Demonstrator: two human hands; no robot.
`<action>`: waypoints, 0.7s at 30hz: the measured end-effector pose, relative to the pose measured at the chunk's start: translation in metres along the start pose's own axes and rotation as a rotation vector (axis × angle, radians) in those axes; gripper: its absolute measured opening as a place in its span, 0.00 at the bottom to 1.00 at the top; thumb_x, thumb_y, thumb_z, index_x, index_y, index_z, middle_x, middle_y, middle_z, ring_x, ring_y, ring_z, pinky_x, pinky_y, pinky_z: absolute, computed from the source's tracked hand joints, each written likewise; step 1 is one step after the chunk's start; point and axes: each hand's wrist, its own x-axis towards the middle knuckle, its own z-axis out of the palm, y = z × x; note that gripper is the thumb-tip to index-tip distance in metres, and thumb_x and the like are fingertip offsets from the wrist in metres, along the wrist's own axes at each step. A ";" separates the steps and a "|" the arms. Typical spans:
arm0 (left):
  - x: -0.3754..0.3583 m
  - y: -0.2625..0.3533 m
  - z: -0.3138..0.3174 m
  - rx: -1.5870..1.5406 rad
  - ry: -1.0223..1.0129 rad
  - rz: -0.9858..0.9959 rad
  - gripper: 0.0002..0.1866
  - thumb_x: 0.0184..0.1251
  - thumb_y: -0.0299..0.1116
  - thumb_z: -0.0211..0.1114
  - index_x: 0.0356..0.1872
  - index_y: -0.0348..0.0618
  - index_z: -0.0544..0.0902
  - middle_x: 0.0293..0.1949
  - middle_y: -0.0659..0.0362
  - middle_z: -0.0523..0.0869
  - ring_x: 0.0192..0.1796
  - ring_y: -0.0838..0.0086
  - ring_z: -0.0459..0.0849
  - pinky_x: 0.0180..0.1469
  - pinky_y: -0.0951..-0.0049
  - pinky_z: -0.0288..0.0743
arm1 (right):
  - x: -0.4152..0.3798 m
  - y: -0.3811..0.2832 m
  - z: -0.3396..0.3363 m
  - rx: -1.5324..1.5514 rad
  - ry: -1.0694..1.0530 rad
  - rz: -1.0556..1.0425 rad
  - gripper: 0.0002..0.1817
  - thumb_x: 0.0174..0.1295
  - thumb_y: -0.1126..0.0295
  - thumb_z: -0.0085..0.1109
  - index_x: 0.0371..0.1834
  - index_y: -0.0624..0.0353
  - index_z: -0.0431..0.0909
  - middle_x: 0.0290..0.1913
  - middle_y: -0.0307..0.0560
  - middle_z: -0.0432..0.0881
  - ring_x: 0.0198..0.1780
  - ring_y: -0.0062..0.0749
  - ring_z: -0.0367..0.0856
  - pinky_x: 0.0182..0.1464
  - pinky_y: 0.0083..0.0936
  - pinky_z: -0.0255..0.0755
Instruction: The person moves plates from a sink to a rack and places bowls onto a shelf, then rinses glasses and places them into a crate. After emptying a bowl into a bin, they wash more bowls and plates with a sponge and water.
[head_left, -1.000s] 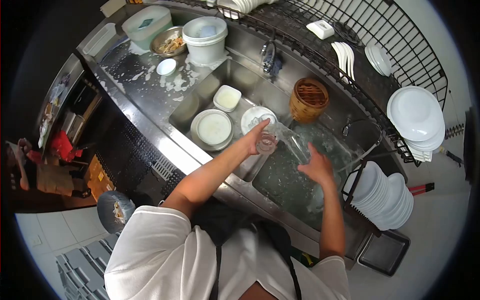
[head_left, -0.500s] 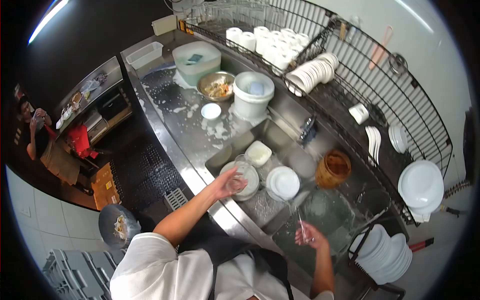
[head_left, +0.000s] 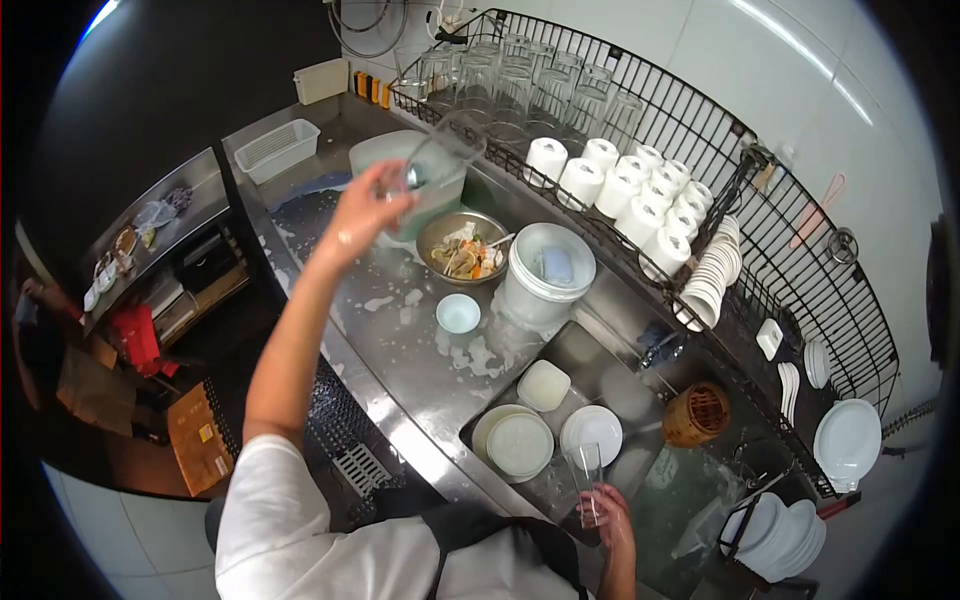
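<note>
Raised over the counter's far part, my left hand (head_left: 375, 212) is closed on the base of a clear drinking glass (head_left: 445, 150), tilted toward the rack of upturned glasses (head_left: 515, 85). Down at the sink's near edge, my right hand (head_left: 606, 508) holds another clear glass (head_left: 588, 485). Beside that glass, white round bowls (head_left: 592, 433), a stack of pale plates (head_left: 519, 445) and a squarish dish (head_left: 544, 385) sit in the sink basin. Below my left hand are a metal bowl of food scraps (head_left: 462, 248) and a small pale bowl (head_left: 458, 313).
A white bucket (head_left: 548, 275) and a large tub (head_left: 440, 205) stand on the wet counter. White cups (head_left: 640, 195) fill the wire rack. At the right are a brown container (head_left: 697, 413) and racked white plates (head_left: 775, 535). Another person's body shows dimly at far left.
My left hand has risen from the sink to the rack side with a glass. My right hand's glass now stands more upright. The view has shifted, showing more of the rack.
</note>
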 end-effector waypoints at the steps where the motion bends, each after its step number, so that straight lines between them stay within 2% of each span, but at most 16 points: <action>1: 0.027 0.021 -0.009 0.100 -0.023 0.044 0.31 0.59 0.35 0.77 0.65 0.44 0.79 0.45 0.58 0.84 0.30 0.79 0.82 0.30 0.77 0.76 | 0.004 -0.008 0.017 0.063 0.006 -0.011 0.25 0.68 0.62 0.62 0.63 0.63 0.71 0.48 0.53 0.86 0.39 0.39 0.89 0.34 0.32 0.81; 3: 0.087 0.030 -0.022 0.232 -0.027 0.211 0.32 0.54 0.36 0.79 0.63 0.43 0.80 0.44 0.56 0.84 0.26 0.79 0.80 0.30 0.74 0.76 | 0.004 -0.024 0.054 0.182 0.023 -0.060 0.24 0.68 0.61 0.61 0.63 0.62 0.73 0.50 0.52 0.86 0.41 0.39 0.89 0.32 0.32 0.81; 4: 0.107 0.049 -0.024 0.293 -0.083 0.200 0.31 0.54 0.36 0.79 0.61 0.42 0.81 0.43 0.55 0.85 0.28 0.79 0.81 0.30 0.75 0.76 | 0.006 -0.027 0.066 0.212 0.008 -0.077 0.25 0.68 0.61 0.61 0.64 0.63 0.73 0.50 0.52 0.85 0.41 0.40 0.89 0.33 0.32 0.81; 5: 0.133 0.055 -0.027 0.340 -0.123 0.220 0.29 0.52 0.39 0.80 0.56 0.40 0.82 0.42 0.54 0.86 0.32 0.76 0.82 0.35 0.71 0.78 | 0.007 -0.028 0.074 0.239 -0.006 -0.093 0.25 0.68 0.61 0.61 0.64 0.63 0.73 0.51 0.53 0.85 0.42 0.40 0.89 0.33 0.33 0.81; 6: 0.154 0.056 -0.028 0.522 -0.060 0.418 0.30 0.48 0.44 0.80 0.51 0.39 0.82 0.41 0.54 0.86 0.36 0.70 0.84 0.41 0.67 0.77 | 0.006 -0.028 0.080 0.262 -0.019 -0.106 0.25 0.68 0.61 0.61 0.65 0.63 0.73 0.51 0.53 0.85 0.42 0.41 0.89 0.33 0.33 0.82; 8: 0.187 0.070 -0.029 0.647 -0.107 0.366 0.32 0.45 0.47 0.80 0.49 0.40 0.81 0.39 0.53 0.87 0.40 0.65 0.85 0.46 0.63 0.77 | 0.004 -0.027 0.092 0.236 -0.009 -0.102 0.26 0.68 0.62 0.62 0.66 0.64 0.73 0.51 0.54 0.84 0.42 0.42 0.89 0.34 0.34 0.83; 11: 0.213 0.092 -0.025 0.812 -0.188 0.325 0.32 0.43 0.47 0.80 0.49 0.41 0.81 0.39 0.52 0.87 0.43 0.61 0.86 0.45 0.61 0.77 | 0.001 -0.021 0.103 0.226 0.013 -0.078 0.25 0.66 0.65 0.63 0.64 0.64 0.74 0.49 0.53 0.85 0.42 0.44 0.89 0.36 0.36 0.84; 14: 0.255 0.077 -0.022 0.898 -0.277 0.392 0.32 0.42 0.46 0.81 0.49 0.42 0.82 0.37 0.54 0.87 0.43 0.63 0.85 0.47 0.62 0.76 | -0.003 -0.011 0.108 0.251 0.033 -0.066 0.24 0.65 0.67 0.64 0.63 0.64 0.75 0.48 0.53 0.85 0.41 0.47 0.89 0.37 0.39 0.84; 17: 0.282 0.067 -0.016 0.989 -0.410 0.389 0.34 0.41 0.46 0.81 0.52 0.43 0.81 0.40 0.51 0.87 0.45 0.59 0.85 0.48 0.61 0.76 | 0.001 -0.011 0.113 0.264 0.042 -0.072 0.23 0.64 0.68 0.65 0.62 0.63 0.75 0.48 0.53 0.85 0.41 0.49 0.89 0.38 0.41 0.84; 21: 0.309 0.051 -0.003 1.019 -0.438 0.373 0.37 0.40 0.46 0.81 0.54 0.40 0.79 0.44 0.48 0.86 0.48 0.55 0.85 0.52 0.58 0.77 | 0.006 -0.026 0.115 0.244 0.019 -0.076 0.22 0.62 0.71 0.65 0.60 0.63 0.76 0.49 0.53 0.85 0.42 0.50 0.89 0.38 0.43 0.84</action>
